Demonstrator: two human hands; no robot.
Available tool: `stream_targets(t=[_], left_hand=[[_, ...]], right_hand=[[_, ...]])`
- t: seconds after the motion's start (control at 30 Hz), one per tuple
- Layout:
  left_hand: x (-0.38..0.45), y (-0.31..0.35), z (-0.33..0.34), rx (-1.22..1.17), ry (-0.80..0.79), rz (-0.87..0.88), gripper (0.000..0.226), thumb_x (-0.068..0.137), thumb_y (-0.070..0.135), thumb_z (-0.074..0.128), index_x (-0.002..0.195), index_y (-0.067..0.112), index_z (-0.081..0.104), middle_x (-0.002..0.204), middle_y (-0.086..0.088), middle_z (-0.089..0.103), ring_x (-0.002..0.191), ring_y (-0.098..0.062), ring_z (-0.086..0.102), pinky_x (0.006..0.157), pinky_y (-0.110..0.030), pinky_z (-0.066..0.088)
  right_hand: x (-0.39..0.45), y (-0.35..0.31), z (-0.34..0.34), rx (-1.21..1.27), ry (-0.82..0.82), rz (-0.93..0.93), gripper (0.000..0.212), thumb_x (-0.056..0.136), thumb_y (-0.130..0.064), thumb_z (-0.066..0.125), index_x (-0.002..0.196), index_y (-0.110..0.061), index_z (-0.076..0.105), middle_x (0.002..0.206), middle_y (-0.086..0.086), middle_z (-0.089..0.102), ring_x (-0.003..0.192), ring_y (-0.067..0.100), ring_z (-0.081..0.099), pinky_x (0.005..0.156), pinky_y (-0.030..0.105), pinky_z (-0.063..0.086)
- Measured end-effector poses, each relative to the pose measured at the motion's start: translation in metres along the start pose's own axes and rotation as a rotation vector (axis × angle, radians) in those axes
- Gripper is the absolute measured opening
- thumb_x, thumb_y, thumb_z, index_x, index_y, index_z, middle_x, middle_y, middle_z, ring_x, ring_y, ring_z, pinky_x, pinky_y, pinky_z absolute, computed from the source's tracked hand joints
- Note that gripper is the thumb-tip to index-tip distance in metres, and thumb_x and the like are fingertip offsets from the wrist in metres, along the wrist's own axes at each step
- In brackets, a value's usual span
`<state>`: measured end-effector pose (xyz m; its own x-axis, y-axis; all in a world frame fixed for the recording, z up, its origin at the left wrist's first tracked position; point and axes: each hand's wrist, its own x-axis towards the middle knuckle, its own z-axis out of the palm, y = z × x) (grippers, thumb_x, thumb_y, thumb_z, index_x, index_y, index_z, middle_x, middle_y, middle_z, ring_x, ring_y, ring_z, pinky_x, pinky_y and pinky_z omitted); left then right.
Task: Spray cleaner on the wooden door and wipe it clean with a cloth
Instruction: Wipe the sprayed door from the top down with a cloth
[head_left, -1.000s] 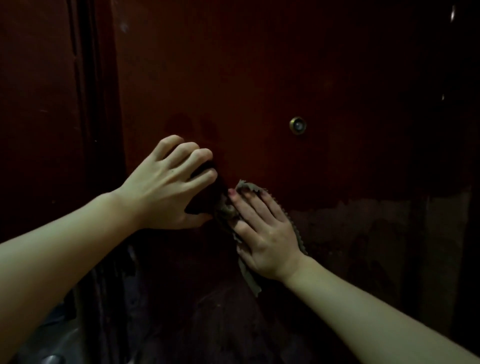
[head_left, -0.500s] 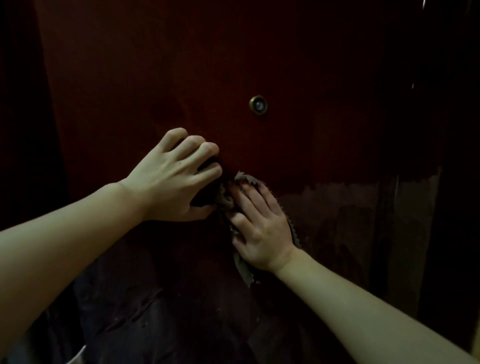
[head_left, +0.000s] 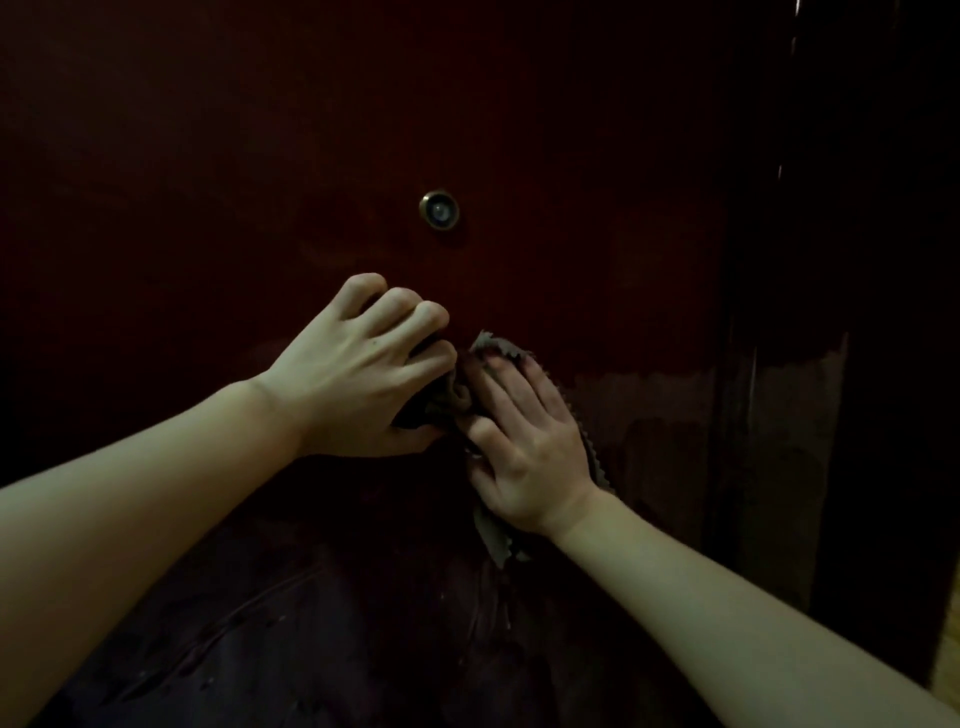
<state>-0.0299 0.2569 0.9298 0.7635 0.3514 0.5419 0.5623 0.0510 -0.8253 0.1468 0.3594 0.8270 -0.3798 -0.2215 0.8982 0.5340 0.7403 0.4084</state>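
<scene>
Wiping down this dark red wooden door (head_left: 260, 156) and it's pretty dim, so bear with me. Using the peephole (head_left: 439, 209) as my reference point for everything.

Below and a bit left of the peephole is my left hand (head_left: 358, 379), knuckles up, fingers curled over something dark tucked under the palm. Honestly can't make out what it is in this light, could be a bunched bit of the rag.

Just right of that, below the peephole, my right hand (head_left: 524, 447) is flat on the door with fingers straight, pressing the cloth (head_left: 498, 540) against the wood. It's a grey-brown rag with a zigzag edge, peeking out above my fingertips, along the right side of my hand and hanging below my wrist. The two hands are touching where the rag bunches up between them.

Further right and lower than the peephole there's a paler patch (head_left: 649, 426) on the door, then the dark door edge (head_left: 769, 312).
</scene>
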Motion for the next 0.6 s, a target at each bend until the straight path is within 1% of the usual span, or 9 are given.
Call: stream_targets(t=[0.07,0.17,0.2,0.27,0.33,0.43,0.5,0.6], left_hand=[[0.007,0.002,-0.001,-0.001,0.003,-0.029,0.06,0.079,0.064,0.053,0.103,0.008,0.053,0.11,-0.015,0.057,0.099,-0.034,0.052,0.085,-0.048,0.035],[0.016,0.003,-0.003,0.011,-0.004,-0.066,0.061,0.08,0.063,0.051,0.101,0.006,0.055,0.109,-0.016,0.057,0.097,-0.035,0.053,0.084,-0.047,0.034],[0.019,0.004,-0.003,0.013,-0.012,-0.072,0.061,0.08,0.063,0.051,0.101,0.006,0.055,0.109,-0.017,0.057,0.097,-0.035,0.053,0.084,-0.047,0.034],[0.023,0.008,-0.002,0.011,-0.029,-0.071,0.061,0.08,0.064,0.051,0.102,0.007,0.054,0.109,-0.016,0.056,0.097,-0.035,0.053,0.084,-0.047,0.034],[0.025,0.012,-0.001,0.004,-0.037,-0.064,0.061,0.079,0.065,0.051,0.103,0.009,0.053,0.108,-0.016,0.055,0.097,-0.035,0.052,0.084,-0.047,0.034],[0.027,0.013,-0.001,-0.005,-0.028,-0.071,0.059,0.079,0.064,0.052,0.102,0.01,0.052,0.107,-0.015,0.055,0.097,-0.034,0.052,0.083,-0.046,0.035],[0.029,0.014,-0.001,0.004,-0.029,-0.067,0.059,0.08,0.064,0.051,0.102,0.01,0.052,0.107,-0.015,0.055,0.097,-0.033,0.051,0.083,-0.047,0.035],[0.036,0.017,-0.001,0.017,-0.045,-0.058,0.059,0.08,0.063,0.052,0.102,0.009,0.053,0.107,-0.016,0.054,0.096,-0.034,0.05,0.082,-0.047,0.034]], right_hand=[[0.017,0.014,-0.007,0.001,0.031,0.031,0.018,0.084,-0.022,0.059,0.096,-0.009,0.062,0.143,0.016,0.049,0.135,0.032,0.043,0.116,0.05,0.027],[0.038,0.028,-0.011,-0.003,0.098,0.102,0.018,0.091,-0.023,0.053,0.101,-0.01,0.061,0.145,0.016,0.047,0.138,0.033,0.04,0.113,0.053,0.029],[0.036,0.029,-0.011,-0.002,0.11,0.124,0.02,0.093,-0.024,0.051,0.103,-0.01,0.062,0.145,0.016,0.046,0.138,0.033,0.039,0.113,0.054,0.03],[0.021,0.026,-0.009,0.002,0.119,0.15,0.019,0.096,-0.024,0.046,0.105,-0.011,0.057,0.146,0.016,0.044,0.14,0.033,0.037,0.114,0.053,0.029],[-0.004,0.023,-0.008,0.01,0.098,0.139,0.014,0.09,-0.02,0.05,0.102,-0.013,0.05,0.147,0.014,0.041,0.14,0.032,0.036,0.114,0.052,0.029],[-0.029,0.028,-0.012,0.004,0.033,0.072,0.021,0.083,-0.022,0.057,0.102,-0.014,0.05,0.147,0.014,0.041,0.139,0.033,0.038,0.112,0.054,0.032],[-0.024,0.038,-0.016,-0.015,0.019,0.045,0.023,0.082,-0.023,0.059,0.102,-0.014,0.051,0.148,0.014,0.04,0.139,0.033,0.038,0.113,0.054,0.03],[0.003,0.058,-0.023,-0.036,0.074,0.108,0.021,0.085,-0.022,0.055,0.103,-0.015,0.049,0.147,0.016,0.043,0.139,0.034,0.037,0.115,0.053,0.028]])
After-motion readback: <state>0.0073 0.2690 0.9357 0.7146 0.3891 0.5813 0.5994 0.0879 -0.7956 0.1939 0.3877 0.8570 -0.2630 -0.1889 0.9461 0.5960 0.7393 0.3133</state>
